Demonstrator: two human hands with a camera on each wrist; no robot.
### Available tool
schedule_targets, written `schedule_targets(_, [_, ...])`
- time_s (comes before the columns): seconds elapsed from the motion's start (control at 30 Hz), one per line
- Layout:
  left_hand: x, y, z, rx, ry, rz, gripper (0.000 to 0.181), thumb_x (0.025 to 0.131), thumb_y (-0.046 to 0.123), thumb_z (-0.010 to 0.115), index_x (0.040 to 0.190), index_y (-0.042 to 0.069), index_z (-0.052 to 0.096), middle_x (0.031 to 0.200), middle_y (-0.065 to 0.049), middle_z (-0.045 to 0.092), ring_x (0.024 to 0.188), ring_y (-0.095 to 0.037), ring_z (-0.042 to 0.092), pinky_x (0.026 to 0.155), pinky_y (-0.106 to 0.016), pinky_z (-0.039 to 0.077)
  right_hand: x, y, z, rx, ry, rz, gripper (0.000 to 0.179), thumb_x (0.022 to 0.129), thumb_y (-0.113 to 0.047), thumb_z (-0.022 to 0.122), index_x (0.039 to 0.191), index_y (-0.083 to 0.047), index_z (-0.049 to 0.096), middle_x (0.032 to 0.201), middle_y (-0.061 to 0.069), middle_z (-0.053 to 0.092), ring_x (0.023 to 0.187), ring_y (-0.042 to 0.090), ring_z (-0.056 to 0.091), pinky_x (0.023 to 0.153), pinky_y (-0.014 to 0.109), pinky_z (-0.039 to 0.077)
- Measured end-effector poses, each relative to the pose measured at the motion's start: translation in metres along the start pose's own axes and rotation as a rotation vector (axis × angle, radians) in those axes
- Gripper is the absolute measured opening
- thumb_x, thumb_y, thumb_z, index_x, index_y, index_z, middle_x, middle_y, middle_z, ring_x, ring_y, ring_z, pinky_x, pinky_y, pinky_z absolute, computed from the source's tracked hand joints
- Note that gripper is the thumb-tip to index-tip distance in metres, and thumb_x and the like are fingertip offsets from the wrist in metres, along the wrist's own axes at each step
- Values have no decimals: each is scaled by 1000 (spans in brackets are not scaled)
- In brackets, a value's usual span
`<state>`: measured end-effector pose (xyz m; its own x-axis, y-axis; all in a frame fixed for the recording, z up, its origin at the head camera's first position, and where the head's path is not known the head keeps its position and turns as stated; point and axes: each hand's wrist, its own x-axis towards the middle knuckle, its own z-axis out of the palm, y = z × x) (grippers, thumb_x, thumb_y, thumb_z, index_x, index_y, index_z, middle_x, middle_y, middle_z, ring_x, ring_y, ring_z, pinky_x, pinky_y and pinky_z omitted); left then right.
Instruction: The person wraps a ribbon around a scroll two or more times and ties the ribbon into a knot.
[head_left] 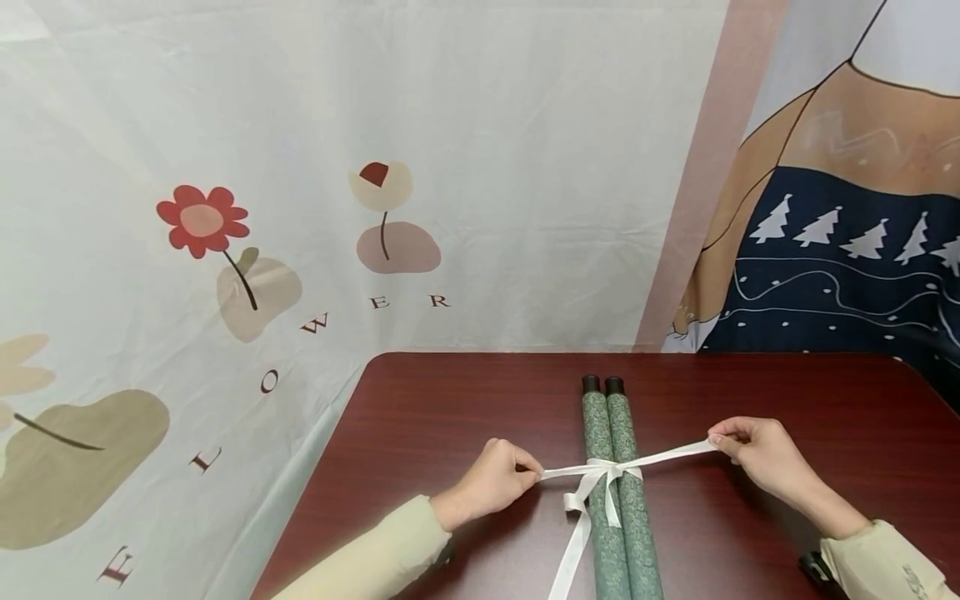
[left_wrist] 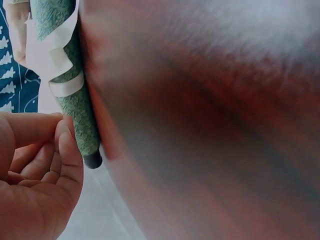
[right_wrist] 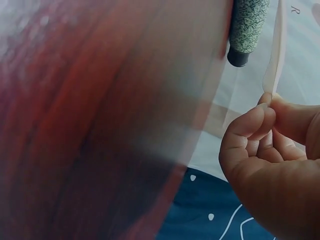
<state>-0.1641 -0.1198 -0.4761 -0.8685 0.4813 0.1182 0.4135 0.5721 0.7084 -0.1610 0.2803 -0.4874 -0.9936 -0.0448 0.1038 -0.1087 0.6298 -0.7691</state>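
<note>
Two green patterned rolls [head_left: 597, 433] with black end caps lie side by side on the table, running away from me. A white ribbon [head_left: 678, 453] goes round both and is tied in a bow or knot on top. My left hand [head_left: 498, 477] pinches one part of the ribbon to the left of the rolls. On the other side, my right hand [head_left: 765, 458] pinches another part, between thumb and forefinger. Both stretches are drawn out nearly straight. One loose tail [head_left: 573, 550] trails toward the near edge, and a shorter one hangs over the rolls.
The dark red wooden table [head_left: 420, 417] reaches back to a pale cloth backdrop [head_left: 540, 167] printed with flowers and letters. At the right the backdrop shows a navy panel [head_left: 847, 267] with white trees. Black bands show at both sleeve cuffs.
</note>
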Motion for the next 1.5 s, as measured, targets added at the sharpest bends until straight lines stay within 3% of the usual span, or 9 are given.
schedule_targets(0.17, [7, -2, -1, -40, 12, -41, 12, 87, -1, 78, 82, 8, 84, 77, 1, 77, 69, 1, 59, 65, -18, 50, -2, -1, -3, 7, -6, 10, 8, 97, -2, 72, 98, 6, 75, 81, 9, 71, 64, 9, 57, 57, 25, 51])
schedule_targets(0.3, [16, -3, -3, -275, 9, -172, 8, 85, -2, 78, 81, 3, 82, 68, -4, 72, 59, -4, 57, 56, -20, 48, -4, -1, -5, 6, -20, 30, 11, 98, -4, 72, 100, 5, 75, 81, 8, 70, 64, 10, 57, 57, 25, 50])
schedule_targets(0.4, [23, -4, -6, -466, 26, -251, 4, 83, -5, 77, 84, -3, 81, 70, -12, 72, 57, -9, 59, 56, -22, 51, -7, -2, -6, 15, -22, 43, 11, 97, -5, 73, 100, 5, 76, 82, 7, 72, 65, 12, 58, 57, 26, 51])
schedule_targets(0.47, [27, -4, -7, -537, 32, -276, 6, 83, -6, 76, 87, -7, 80, 74, -15, 74, 59, -10, 61, 59, -22, 54, -8, -3, -6, 26, -25, 45, 11, 96, -5, 73, 101, 5, 76, 83, 8, 73, 66, 13, 60, 58, 26, 53])
schedule_targets(0.63, [33, -7, -8, -614, 23, -322, 12, 86, -4, 74, 93, -12, 78, 75, -13, 73, 59, -10, 62, 61, -21, 55, -8, -3, -6, 49, -33, 46, 13, 97, -8, 74, 101, 4, 76, 86, 10, 74, 68, 14, 62, 60, 28, 55])
schedule_targets(0.8, [41, -6, -6, -653, 10, -359, 14, 89, -1, 73, 95, -13, 76, 69, -6, 67, 58, -9, 60, 59, -20, 52, -7, 0, -6, 36, -37, 67, 15, 98, -12, 74, 100, 2, 77, 83, 8, 72, 67, 14, 60, 57, 27, 52])
schedule_targets(0.93, [46, -5, -2, -631, 21, -375, 14, 91, 0, 72, 97, -13, 76, 69, -4, 66, 56, -8, 58, 56, -19, 50, -8, 2, -6, 33, -51, 94, 16, 98, -14, 74, 100, 2, 77, 81, 7, 71, 67, 14, 60, 56, 28, 52])
schedule_targets(1.3, [53, -7, 4, -589, 9, -366, 14, 93, 0, 70, 98, -11, 77, 66, -5, 68, 52, -7, 56, 51, -17, 47, -8, 2, -5, 75, -113, 119, 15, 98, -11, 73, 101, 4, 76, 80, 7, 69, 67, 14, 59, 57, 29, 53])
schedule_targets(1.5, [54, -7, 0, -594, 19, -367, 14, 93, 3, 73, 97, -9, 77, 65, -4, 66, 54, -8, 57, 53, -18, 48, -8, 2, -10, 95, -131, 121, 21, 101, -12, 70, 106, 8, 73, 82, 9, 71, 68, 16, 62, 59, 29, 56])
